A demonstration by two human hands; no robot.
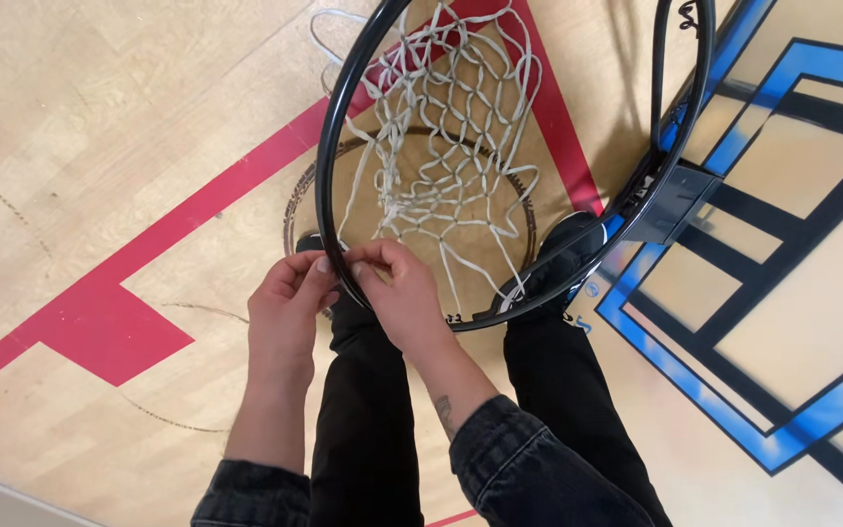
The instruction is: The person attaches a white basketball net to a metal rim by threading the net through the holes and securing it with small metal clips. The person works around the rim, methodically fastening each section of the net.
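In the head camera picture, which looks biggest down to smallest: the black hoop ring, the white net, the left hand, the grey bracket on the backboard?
1. Black hoop ring
2. White net
3. Left hand and grey bracket look about alike; the hand is nearer the camera, so I won't rank them.

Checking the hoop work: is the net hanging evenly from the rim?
No. The white net bunches unevenly inside the black rim; some loops dangle loose.
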